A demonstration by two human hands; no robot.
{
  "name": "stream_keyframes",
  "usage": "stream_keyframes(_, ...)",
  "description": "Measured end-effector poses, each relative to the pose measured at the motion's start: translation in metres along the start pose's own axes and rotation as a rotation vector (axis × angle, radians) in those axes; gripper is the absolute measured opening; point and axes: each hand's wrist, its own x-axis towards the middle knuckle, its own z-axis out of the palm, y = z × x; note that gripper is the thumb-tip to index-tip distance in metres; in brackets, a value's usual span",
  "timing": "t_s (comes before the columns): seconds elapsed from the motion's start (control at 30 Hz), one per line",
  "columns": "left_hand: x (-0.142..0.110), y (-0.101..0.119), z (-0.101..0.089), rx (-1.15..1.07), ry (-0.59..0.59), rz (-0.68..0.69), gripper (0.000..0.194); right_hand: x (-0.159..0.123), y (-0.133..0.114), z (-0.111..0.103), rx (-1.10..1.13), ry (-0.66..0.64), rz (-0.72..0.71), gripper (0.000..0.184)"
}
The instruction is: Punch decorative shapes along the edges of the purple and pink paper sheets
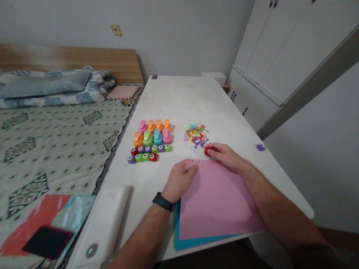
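- Right hand (224, 156): upper middle of the frame, fingers closed around a small red craft punch (208, 151), which is mostly hidden by the fingers
- Left hand (179, 180): black watch on the wrist (163, 201), resting at the top left corner of the pink paper sheet (215, 198); can't tell if it is gripping the edge or only pressing down
- Pink sheet: flat on the white table (179, 101), lower middle of the frame, right hand just above its top edge; row of tiny pale marks along that edge, too small to make out
- Blue paper sheet (190, 243) sticks out from under the pink sheet at lower left
- Colourful paper confetti (195, 135): loose pile just above the right hand
- Larger pastel craft punches (153, 131): two neat rows left of the pile
- Small craft punches (148, 152): red, purple and green, in two rows just below the larger ones
- Purple small punch (261, 147): alone near the right table edge
- White case (101, 224): lower left, at the table edge
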Motion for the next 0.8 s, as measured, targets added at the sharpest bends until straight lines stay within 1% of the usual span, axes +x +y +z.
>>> stream_keyframes(0.13,-0.0005,0.0003,0.0002,-0.017,-0.002,0.001,0.032,-0.0005,0.0017,-0.0002,0.054,-0.023,0.012,0.035)
stream_keyframes(0.27,-0.0002,-0.0002,0.0005,-0.028,-0.003,0.002,0.032,-0.002,-0.0005,0.001,0.059,-0.04,0.024,0.035)
stream_keyframes(0.4,0.0,-0.0022,0.0006,0.004,-0.001,-0.011,0.03,-0.0023,-0.0029,0.0029,0.079,-0.045,0.035,0.037)
stream_keyframes(0.47,-0.0001,-0.0033,0.0006,0.016,-0.004,-0.015,0.03,-0.0025,-0.004,0.0038,0.091,-0.069,0.041,0.038)
stream_keyframes(0.57,-0.0003,-0.0047,0.001,0.004,-0.009,-0.005,0.031,-0.0033,-0.0052,0.0051,0.08,-0.102,0.041,0.039)
stream_keyframes(0.8,0.0001,-0.0063,0.0019,-0.005,-0.003,-0.006,0.029,-0.005,-0.005,0.0067,0.021,-0.115,0.007,0.04)
